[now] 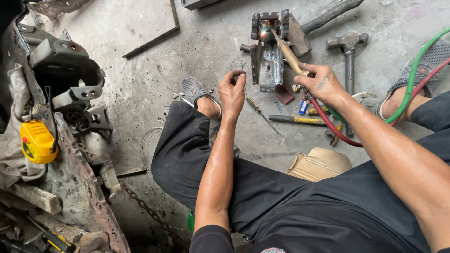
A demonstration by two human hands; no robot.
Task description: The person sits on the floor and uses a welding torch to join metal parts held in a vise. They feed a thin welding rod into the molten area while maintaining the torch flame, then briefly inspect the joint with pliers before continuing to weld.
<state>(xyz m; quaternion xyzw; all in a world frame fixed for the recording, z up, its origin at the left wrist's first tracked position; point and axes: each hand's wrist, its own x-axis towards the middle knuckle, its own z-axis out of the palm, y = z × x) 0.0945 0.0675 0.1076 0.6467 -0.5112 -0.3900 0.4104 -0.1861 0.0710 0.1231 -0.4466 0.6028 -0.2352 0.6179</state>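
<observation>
My right hand (322, 83) grips a brass gas torch (289, 55) whose tip glows against a grey metal bracket (268, 51) on the concrete floor. Red and green hoses (412, 84) run from the torch past my right forearm. My left hand (232, 89) is pinched on a thin filler wire (253, 100) that reaches toward the bracket. I sit on the floor in dark trousers, one foot in a grey shoe (193, 89) just left of my left hand.
Two hammers (348, 47) lie right of the bracket, with a yellow-handled tool (296, 120) and screwdrivers nearby. A folded cardboard piece (319, 163) rests by my leg. Rusty metal parts, a chain (145, 208) and a yellow tape measure (37, 141) crowd the left side. A flat steel sheet (150, 23) lies at the top.
</observation>
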